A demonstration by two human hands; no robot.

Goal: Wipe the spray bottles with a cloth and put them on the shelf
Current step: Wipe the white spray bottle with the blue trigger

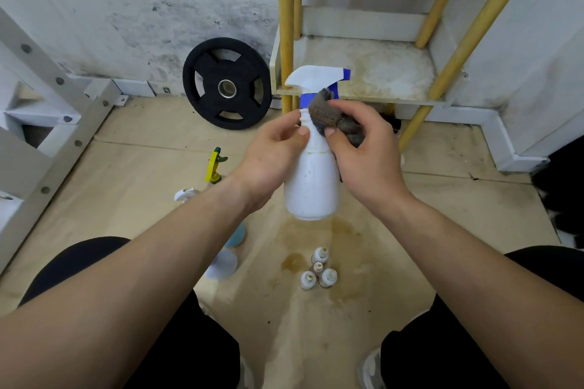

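I note 1 white spray bottle (pixel 313 186) upright, just in front of the shelf (pixel 379 69); left hand (pixel 271 148) pinches its neck; right hand (pixel 366 148) clutches grey cloth (pixel 328 117) against its shoulder; I'd turn the bottle, wiping down over the stains.

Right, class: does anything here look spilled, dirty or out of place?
Yes. A brownish stain spreads over the floor below the held spray bottle, reaching the four small bottles. The bottle carries yellowish specks, the shelf board is blotched brown, and the wall shows dark patches.
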